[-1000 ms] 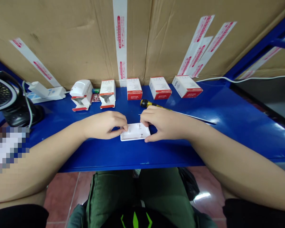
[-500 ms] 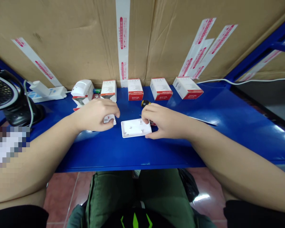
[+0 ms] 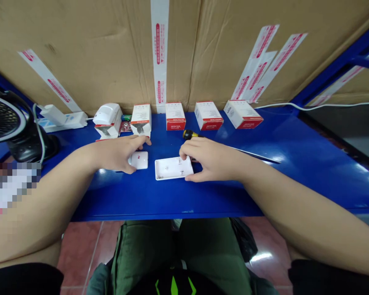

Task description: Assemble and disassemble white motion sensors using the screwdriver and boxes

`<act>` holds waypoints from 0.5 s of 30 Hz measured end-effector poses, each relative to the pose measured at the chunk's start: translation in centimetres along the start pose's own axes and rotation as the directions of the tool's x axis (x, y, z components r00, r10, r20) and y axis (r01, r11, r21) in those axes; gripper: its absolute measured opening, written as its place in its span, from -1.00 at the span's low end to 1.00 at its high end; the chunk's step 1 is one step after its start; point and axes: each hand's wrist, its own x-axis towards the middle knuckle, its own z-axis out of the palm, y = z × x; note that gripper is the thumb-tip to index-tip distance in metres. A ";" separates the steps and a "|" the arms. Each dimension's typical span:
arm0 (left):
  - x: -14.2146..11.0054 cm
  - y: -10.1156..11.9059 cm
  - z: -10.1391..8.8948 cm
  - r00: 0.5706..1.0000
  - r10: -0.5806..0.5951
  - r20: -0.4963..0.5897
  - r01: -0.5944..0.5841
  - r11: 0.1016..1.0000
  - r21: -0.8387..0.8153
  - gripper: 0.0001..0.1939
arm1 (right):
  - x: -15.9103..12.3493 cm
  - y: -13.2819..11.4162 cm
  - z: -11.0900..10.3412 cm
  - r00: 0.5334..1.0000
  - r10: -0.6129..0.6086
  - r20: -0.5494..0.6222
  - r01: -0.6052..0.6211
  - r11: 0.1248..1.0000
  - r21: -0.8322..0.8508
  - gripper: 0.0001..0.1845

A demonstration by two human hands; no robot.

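Note:
My right hand (image 3: 210, 160) grips a flat white rectangular plastic plate (image 3: 169, 169) by its right end, with fingers on top and the thumb at the near edge. My left hand (image 3: 117, 154) rests to the left of the plate, fingers spread. Under its thumb side lies a small white plastic cover with a red mark (image 3: 140, 160), partly hidden at its left end. Just beyond my right fingers lies a screwdriver with a yellow and black handle (image 3: 189, 134), its long metal shaft (image 3: 255, 155) running right, partly hidden by my right hand.
Several white boxes with red ends (image 3: 175, 116) stand along the back of the blue metal bench (image 3: 160, 200). Farther left are a white motion detector (image 3: 106, 114), a small circuit board (image 3: 125, 127), a power strip (image 3: 61, 121) and a black fan (image 3: 3, 123). Cardboard forms the back wall.
My left hand has moved left from the plate, carrying the small white cover, which now lies on the bench. The plate stays under my right hand.

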 end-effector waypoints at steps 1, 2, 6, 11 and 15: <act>-0.2 0.2 -0.3 0.999 -0.043 0.017 0.043 0.999 0.000 -0.14 | 0.1 0.0 0.0 1.000 -0.011 0.003 0.011 1.000 -0.005 -0.63; -0.4 0.4 -0.6 0.997 -0.077 0.023 0.077 0.997 0.004 -0.14 | 0.1 -0.1 0.0 1.000 -0.017 0.006 0.017 1.000 -0.009 -0.62; -0.6 1.6 -1.4 0.996 -0.015 -0.093 0.011 0.999 -0.049 -0.25 | 0.2 -0.5 -0.1 1.000 0.023 -0.007 -0.023 1.000 -0.013 -0.54; 0.4 3.6 0.2 0.918 0.242 -0.314 -0.296 0.945 -0.137 -0.35 | 0.3 -0.7 0.0 0.991 0.118 -0.061 -0.119 0.993 -0.010 -0.39; 1.8 4.1 2.7 0.851 0.326 -0.411 -0.396 0.913 -0.095 -0.49 | 0.5 -0.8 0.3 0.983 0.157 -0.092 -0.160 0.987 -0.027 -0.33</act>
